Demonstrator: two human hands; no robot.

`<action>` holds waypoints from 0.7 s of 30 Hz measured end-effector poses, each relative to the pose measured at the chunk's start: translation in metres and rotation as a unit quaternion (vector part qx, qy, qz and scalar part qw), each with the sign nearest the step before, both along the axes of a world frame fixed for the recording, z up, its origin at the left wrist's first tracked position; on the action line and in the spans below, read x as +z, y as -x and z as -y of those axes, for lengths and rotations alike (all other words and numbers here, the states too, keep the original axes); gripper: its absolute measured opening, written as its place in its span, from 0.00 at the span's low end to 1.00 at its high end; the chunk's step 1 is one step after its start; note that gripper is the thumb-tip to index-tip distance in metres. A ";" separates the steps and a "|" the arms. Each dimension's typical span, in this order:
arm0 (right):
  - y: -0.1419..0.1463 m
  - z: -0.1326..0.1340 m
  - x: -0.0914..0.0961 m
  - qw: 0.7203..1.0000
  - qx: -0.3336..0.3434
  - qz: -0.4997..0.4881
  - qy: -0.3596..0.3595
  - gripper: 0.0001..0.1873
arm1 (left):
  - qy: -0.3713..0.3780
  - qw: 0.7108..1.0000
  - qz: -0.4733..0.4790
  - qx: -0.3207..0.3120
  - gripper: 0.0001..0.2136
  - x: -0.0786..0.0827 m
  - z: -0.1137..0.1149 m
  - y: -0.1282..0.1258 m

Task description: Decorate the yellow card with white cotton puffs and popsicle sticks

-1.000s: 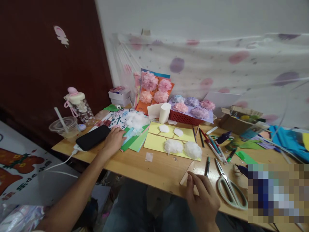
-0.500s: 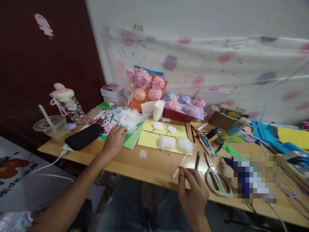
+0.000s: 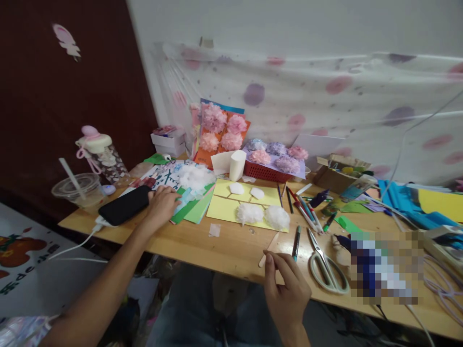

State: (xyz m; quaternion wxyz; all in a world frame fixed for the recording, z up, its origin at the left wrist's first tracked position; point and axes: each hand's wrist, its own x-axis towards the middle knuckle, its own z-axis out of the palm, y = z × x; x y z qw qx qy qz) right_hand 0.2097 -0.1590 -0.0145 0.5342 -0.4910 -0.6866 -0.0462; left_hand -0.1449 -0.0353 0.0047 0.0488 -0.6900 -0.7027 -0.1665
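Observation:
My left hand point(image 3: 161, 205) lies with bent fingers on a stack of green and printed paper sheets point(image 3: 188, 205), right beside a black phone point(image 3: 125, 205). My right hand point(image 3: 287, 289) is at the table's near edge. Its thumb and fingers pinch the near end of a flat tan strip point(image 3: 269, 243). Between the hands lies a yellow card point(image 3: 224, 207) with white tissue puffs point(image 3: 249, 212) on it. A green pen point(image 3: 295, 237) and grey-handled scissors point(image 3: 325, 270) lie just right of the tan strip.
On the wooden table point(image 3: 224, 246) stand a plastic cup with a straw point(image 3: 77, 188), a pink-lidded bottle point(image 3: 103, 156), a red basket point(image 3: 267, 173) under tissue flowers, several markers point(image 3: 306, 209) and a cardboard box point(image 3: 336, 176). Blue and yellow paper point(image 3: 427, 202) lies at the right.
My left hand has slid left along the papers to the phone, and the green sheets moved with it. My right hand stays at the tan strip. The view has swung slightly right.

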 end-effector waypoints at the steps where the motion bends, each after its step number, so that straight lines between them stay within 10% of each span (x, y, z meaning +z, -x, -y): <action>1: 0.001 0.000 0.000 1.000 0.003 -0.002 -0.001 0.07 | 0.009 1.000 0.002 0.000 0.12 -0.003 0.000 -0.001; 11: 0.006 0.004 0.006 0.999 0.009 -0.035 0.007 0.07 | -0.071 0.989 0.122 -0.044 0.10 0.005 0.017 -0.024; 15: 0.015 -0.002 0.019 0.979 0.055 -0.151 0.123 0.10 | 0.009 0.921 0.350 -0.171 0.09 0.037 0.042 -0.081; 21: 0.035 -0.024 0.039 0.872 0.152 -0.356 0.298 0.21 | 0.146 0.827 0.473 -0.267 0.08 0.056 0.053 -0.146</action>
